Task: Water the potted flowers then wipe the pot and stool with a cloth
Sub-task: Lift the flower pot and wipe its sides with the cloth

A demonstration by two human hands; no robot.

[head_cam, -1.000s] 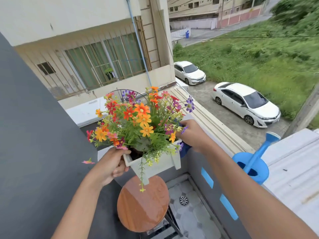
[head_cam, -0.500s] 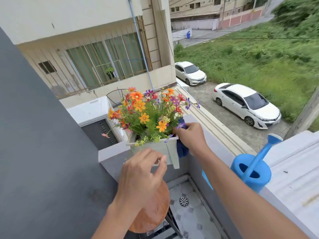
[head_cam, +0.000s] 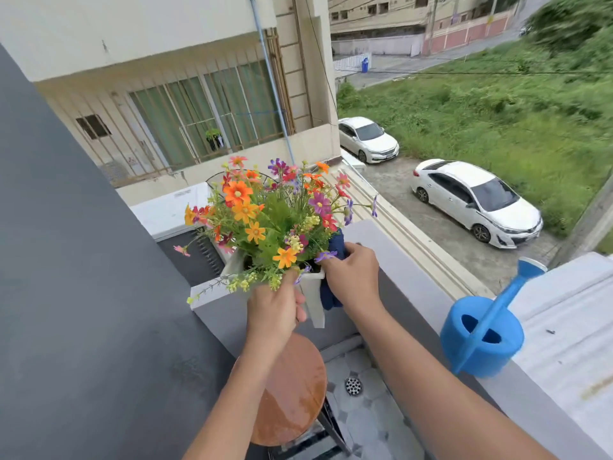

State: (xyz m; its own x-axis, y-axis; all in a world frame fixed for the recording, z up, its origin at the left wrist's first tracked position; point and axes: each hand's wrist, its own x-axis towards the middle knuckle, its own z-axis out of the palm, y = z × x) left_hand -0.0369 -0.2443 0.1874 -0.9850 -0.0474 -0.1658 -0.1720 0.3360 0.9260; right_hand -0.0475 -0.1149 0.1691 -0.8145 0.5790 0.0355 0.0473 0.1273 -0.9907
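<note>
A white square pot (head_cam: 314, 295) full of orange, red and purple flowers (head_cam: 265, 217) is held in the air above a round brown stool (head_cam: 295, 390), whose seat looks wet. My left hand (head_cam: 273, 308) grips the pot's near side from below the rim. My right hand (head_cam: 353, 277) presses a dark blue cloth (head_cam: 331, 297) against the pot's right side. The cloth is mostly hidden behind my hand and the pot.
A blue watering can (head_cam: 482, 336) stands on the grey balcony ledge (head_cam: 408, 280) at the right. A dark grey wall (head_cam: 66, 293) runs along the left. Below lie a tiled floor with a drain (head_cam: 353, 386), and parked white cars (head_cam: 477, 200) far down.
My left hand has come off the pot's left side and taken hold of its near side. The pot has tilted and shifted slightly while my right hand kept the cloth on it.
</note>
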